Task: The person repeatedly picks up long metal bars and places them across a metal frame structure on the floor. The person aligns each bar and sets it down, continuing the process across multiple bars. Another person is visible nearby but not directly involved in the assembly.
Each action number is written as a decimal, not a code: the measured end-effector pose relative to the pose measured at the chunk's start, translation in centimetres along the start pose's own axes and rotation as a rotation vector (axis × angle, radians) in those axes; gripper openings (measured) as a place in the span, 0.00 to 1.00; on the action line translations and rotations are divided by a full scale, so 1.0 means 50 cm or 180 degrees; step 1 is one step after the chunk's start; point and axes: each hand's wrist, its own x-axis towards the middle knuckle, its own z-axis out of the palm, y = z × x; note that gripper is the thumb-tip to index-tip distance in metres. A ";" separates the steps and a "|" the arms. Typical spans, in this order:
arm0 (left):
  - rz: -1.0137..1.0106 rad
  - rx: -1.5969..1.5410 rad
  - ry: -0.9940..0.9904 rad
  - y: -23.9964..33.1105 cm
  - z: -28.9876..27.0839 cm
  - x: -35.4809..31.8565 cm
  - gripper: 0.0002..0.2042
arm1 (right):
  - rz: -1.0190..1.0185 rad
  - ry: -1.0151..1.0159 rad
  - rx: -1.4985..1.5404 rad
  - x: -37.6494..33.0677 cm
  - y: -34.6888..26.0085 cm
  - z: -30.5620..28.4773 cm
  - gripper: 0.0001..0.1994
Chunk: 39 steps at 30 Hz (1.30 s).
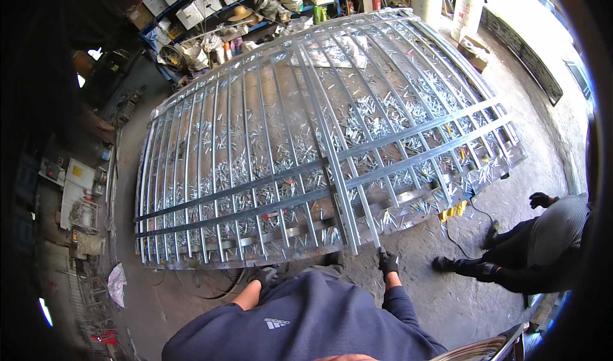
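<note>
A large metal frame of long silvery bars and two cross rails lies on a wide worktable in front of me. My right hand, in a dark glove, is closed around the near end of a square metal tube, which sticks out past the table edge. My left hand, also gloved, is low beside my body, just below the near table edge. Its fingers are too small and dark to make out.
Short metal offcuts lie scattered under the bars. To the right a co-worker in dark gloves sits or crouches near a cable. Shelves with boxes line the back. White cylinders stand at the far right.
</note>
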 end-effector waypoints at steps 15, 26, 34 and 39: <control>0.0874 -0.1348 -0.0107 0.404 0.142 0.258 0.11 | -0.0868 -0.0677 -0.1288 0.182 -0.056 0.097 0.17; 0.0030 -0.0339 0.2030 0.572 0.385 0.423 0.55 | -0.1618 -0.1670 -0.0633 0.097 0.016 -0.069 0.12; -0.1080 -0.0110 0.1637 0.561 0.348 0.348 0.50 | -0.0125 -0.2813 -0.0751 0.205 -0.124 -0.194 0.17; -0.1214 0.0053 0.1906 0.450 0.439 0.128 0.49 | -0.0887 -0.3372 -0.0646 0.210 -0.198 -0.105 0.14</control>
